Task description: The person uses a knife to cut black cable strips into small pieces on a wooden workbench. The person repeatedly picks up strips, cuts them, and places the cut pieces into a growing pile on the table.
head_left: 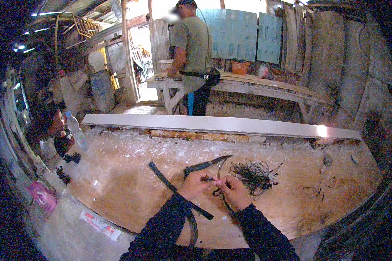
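Note:
My left hand (196,183) and my right hand (234,191) meet over the wooden tabletop, fingertips pinched close together. Between them runs a thin dark strip (222,165), which bends upward from the fingers. A dark loop hangs just under the right fingertips. Beyond my left hand lies what looks like a knife with a black handle (198,167), its far end tapering to a point. A wider flat black strap (161,176) passes beneath my left wrist, and a curved dark strap (192,230) lies nearer. To the right of my hands sits a tangled heap of thin black cords (255,177).
A long white board (213,123) lines the table's far edge. At the left stand a clear plastic bottle (75,129) and some black bundles (71,158). A pink packet (42,195) lies lower left. Another person (192,48) stands at a bench (257,81) behind.

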`<state>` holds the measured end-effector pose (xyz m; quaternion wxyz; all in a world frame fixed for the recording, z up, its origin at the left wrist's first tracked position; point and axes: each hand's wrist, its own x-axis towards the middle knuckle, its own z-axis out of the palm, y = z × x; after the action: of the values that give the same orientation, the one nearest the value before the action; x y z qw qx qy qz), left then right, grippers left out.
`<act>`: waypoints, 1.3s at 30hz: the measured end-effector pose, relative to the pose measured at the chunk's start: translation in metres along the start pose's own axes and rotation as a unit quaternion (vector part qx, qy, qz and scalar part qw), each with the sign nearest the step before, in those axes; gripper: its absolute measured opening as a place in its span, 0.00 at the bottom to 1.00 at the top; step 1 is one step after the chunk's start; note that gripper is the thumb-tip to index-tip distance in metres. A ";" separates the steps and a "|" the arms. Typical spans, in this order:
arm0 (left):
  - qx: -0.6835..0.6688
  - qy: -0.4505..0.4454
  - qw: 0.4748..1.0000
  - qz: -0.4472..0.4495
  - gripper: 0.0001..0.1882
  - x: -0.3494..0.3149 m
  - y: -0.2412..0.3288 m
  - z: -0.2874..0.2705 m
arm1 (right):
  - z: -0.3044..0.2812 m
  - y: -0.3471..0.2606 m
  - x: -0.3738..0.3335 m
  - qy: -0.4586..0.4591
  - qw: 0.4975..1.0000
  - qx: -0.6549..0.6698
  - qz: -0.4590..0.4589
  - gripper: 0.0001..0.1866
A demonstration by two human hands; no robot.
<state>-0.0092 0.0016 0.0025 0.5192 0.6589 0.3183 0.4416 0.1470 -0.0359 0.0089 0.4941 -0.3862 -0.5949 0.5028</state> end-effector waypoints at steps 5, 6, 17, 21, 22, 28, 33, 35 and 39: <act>0.098 -0.057 0.990 0.085 0.05 0.001 0.006 -0.013 | -0.001 -0.011 -0.008 -0.016 0.970 -0.243 -0.009 0.09; 0.131 -0.074 0.982 0.113 0.04 0.002 0.007 -0.016 | 0.002 -0.012 -0.008 -0.010 0.973 -0.229 -0.024 0.09; -0.002 -0.116 0.987 0.115 0.04 0.005 -0.005 -0.022 | 0.011 -0.023 -0.015 -0.026 0.969 -0.234 -0.069 0.09; -0.069 -0.121 0.987 0.075 0.04 0.003 -0.005 -0.019 | 0.014 -0.022 -0.017 -0.025 0.995 -0.093 -0.030 0.11; -0.100 -0.116 0.987 0.051 0.04 0.002 -0.005 -0.017 | 0.013 -0.020 -0.016 -0.020 0.997 -0.073 -0.023 0.11; -0.209 -0.078 0.975 -0.009 0.12 -0.001 -0.002 -0.008 | 0.004 -0.012 -0.004 -0.001 0.998 0.063 -0.007 0.07; -0.100 -0.101 0.988 0.052 0.20 0.007 -0.010 0.004 | -0.001 -0.017 -0.003 0.071 0.933 0.341 0.088 0.02; 0.004 -0.079 0.996 0.047 0.21 0.006 -0.011 0.004 | -0.003 -0.020 -0.001 0.084 0.906 0.403 0.094 0.02; 0.080 -0.059 0.995 0.009 0.21 0.002 -0.006 0.001 | -0.004 -0.022 0.000 0.090 0.917 0.379 0.086 0.05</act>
<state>-0.0069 0.0045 -0.0025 0.4786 0.7260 0.3157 0.3797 0.1518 -0.0395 0.0310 0.6103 -0.2632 -0.2772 0.6939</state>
